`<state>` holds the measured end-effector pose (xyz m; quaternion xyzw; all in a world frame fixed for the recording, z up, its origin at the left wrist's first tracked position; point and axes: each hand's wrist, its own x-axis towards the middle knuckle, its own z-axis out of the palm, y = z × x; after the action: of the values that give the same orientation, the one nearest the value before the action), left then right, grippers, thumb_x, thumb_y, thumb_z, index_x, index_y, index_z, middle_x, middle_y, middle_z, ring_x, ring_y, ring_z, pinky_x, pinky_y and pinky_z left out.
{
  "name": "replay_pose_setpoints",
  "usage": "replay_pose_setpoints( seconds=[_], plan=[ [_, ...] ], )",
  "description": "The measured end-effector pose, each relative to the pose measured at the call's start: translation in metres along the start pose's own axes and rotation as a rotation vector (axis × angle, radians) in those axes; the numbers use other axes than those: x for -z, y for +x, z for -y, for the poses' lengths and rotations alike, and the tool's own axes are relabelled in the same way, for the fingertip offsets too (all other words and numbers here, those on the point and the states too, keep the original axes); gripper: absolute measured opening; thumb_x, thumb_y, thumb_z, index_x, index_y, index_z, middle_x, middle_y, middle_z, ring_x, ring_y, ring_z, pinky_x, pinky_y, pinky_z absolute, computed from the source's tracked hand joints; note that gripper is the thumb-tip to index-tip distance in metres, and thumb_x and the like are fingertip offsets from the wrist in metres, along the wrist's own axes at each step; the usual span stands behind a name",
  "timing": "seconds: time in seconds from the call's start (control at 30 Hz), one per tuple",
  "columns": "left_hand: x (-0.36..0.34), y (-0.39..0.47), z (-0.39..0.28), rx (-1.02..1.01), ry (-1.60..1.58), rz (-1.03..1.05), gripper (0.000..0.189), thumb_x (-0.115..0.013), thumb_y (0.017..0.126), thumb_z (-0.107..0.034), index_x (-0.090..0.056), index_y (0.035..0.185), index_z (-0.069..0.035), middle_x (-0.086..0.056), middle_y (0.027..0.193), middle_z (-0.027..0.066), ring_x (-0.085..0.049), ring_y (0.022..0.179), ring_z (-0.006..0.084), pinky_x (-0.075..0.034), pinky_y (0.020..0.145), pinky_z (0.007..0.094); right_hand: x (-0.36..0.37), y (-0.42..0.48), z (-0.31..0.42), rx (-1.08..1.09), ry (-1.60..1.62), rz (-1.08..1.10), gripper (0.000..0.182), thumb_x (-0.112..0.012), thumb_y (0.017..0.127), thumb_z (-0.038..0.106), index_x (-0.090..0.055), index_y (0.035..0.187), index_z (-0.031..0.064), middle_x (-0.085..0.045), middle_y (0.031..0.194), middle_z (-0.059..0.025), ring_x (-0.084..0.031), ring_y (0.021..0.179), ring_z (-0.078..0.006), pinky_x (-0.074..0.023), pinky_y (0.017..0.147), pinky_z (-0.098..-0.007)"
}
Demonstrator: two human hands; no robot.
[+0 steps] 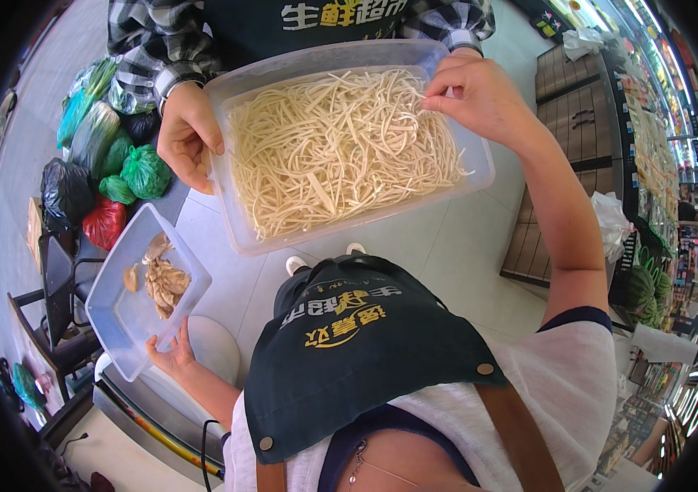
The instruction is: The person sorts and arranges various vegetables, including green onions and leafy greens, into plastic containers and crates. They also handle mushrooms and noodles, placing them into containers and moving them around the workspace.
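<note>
A co-worker in a checked shirt and dark apron holds a large translucent plastic bin (484, 163) by its ends. It is full of thin, pale noodle-like strips (337, 154). Over its right end, my right hand (478, 95) pinches thumb and forefinger together on a few strips. Lower left, my left hand (177, 357) grips the near edge of a smaller translucent bin (118, 320), which looks tilted. Several tan, torn-looking food pieces (167, 286), possibly mushrooms, lie in that bin. The co-worker's hand (189, 135) covers the large bin's left end.
Filled plastic bags (143, 172) and leafy vegetables (94, 132) are piled at left beside a black chair (57, 289). A round white object (217, 344) stands behind my left hand. Wood-fronted display units (570, 123) and watermelons (635, 289) line the right side.
</note>
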<state>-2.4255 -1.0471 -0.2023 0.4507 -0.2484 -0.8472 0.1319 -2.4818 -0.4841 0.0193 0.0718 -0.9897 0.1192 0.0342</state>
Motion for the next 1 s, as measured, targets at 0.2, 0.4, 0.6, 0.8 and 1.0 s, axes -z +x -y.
replay_pose_setpoints(
  seconds=[0.2,0.4,0.6,0.8,1.0],
  plan=[
    [-0.004,0.000,0.001,0.031,-0.043,-0.069,0.084,-0.060,0.059,-0.007,-0.017,0.131,0.001,-0.017,0.129,0.0180,-0.030,0.119,0.0511,-0.031,0.088,0.0738,0.005,-0.003,-0.001,-0.062,0.126,-0.056,0.010,-0.067,0.072,0.018,-0.067,0.075,0.0086,-0.057,0.068,-0.0017,-0.051,0.069,-0.0178,-0.0427,0.062,-0.0298],
    [-0.011,-0.007,0.003,0.018,-0.036,-0.089,0.084,-0.060,0.059,-0.007,-0.017,0.131,0.001,-0.017,0.129,0.0181,-0.030,0.119,0.0507,-0.031,0.088,0.0736,0.018,-0.006,0.010,-0.073,0.420,-0.166,0.009,-0.065,0.077,0.007,-0.065,0.084,0.0019,-0.059,0.070,-0.0010,-0.052,0.062,-0.0075,-0.0406,0.055,-0.0205],
    [-0.005,-0.002,0.002,0.000,0.012,-0.028,0.083,-0.060,0.059,-0.007,-0.017,0.130,-0.001,-0.017,0.130,0.0189,-0.031,0.118,0.0508,-0.032,0.087,0.0731,0.024,-0.001,0.019,-0.067,0.488,-0.286,0.010,-0.065,0.076,0.003,-0.064,0.087,0.0021,-0.060,0.071,0.0000,-0.048,0.058,-0.0026,-0.0370,0.051,-0.0162],
    [0.000,0.004,-0.002,0.015,-0.032,-0.074,0.080,-0.061,0.058,-0.008,-0.022,0.128,-0.001,-0.017,0.131,0.0180,-0.028,0.121,0.0485,-0.031,0.089,0.0728,0.011,0.000,0.017,-0.134,0.326,-0.151,0.010,-0.066,0.074,0.010,-0.064,0.082,0.0059,-0.062,0.071,-0.0009,-0.056,0.062,-0.0093,-0.0438,0.057,-0.0233],
    [-0.001,0.001,-0.002,0.014,-0.021,-0.079,0.082,-0.061,0.058,-0.008,-0.022,0.130,-0.003,-0.015,0.133,0.0174,-0.026,0.122,0.0476,-0.031,0.089,0.0722,0.005,-0.007,0.005,-0.015,0.121,-0.013,0.021,-0.066,0.072,0.007,-0.064,0.093,0.0067,-0.059,0.082,-0.0023,-0.052,0.068,-0.0134,-0.0425,0.061,-0.0236]
  ],
)
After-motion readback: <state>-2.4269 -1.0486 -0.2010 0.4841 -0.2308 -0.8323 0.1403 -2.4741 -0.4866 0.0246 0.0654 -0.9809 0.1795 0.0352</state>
